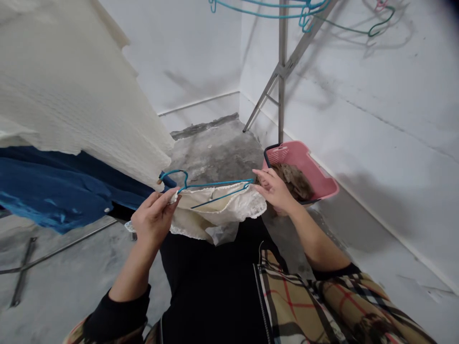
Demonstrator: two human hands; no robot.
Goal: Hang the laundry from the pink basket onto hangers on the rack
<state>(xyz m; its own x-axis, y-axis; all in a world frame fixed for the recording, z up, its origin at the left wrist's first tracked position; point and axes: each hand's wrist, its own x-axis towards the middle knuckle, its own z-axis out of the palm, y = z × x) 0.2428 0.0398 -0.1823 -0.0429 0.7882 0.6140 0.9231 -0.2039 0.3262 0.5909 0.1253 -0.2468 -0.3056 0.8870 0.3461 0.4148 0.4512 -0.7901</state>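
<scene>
A white lace-trimmed garment (233, 206) hangs on a blue wire hanger (218, 183) in front of my body. My left hand (152, 215) is closed in a pinch on the garment's edge, close to the base of the hanger's hook. The garment's neckline gapes, and the hanger's bars show inside it. At the hanger's right end is my right hand (275, 191), its fingers stretched out beside the lace edge. Whether those fingertips touch the cloth I cannot tell.
A pink basket (324, 184) with brown cloth (292, 180) stands on the floor to the right. Behind it rises a metal rack (281, 71) with blue hangers (265, 14) above. Cream fabric (79, 86) and a blue garment (68, 186) hang on the left.
</scene>
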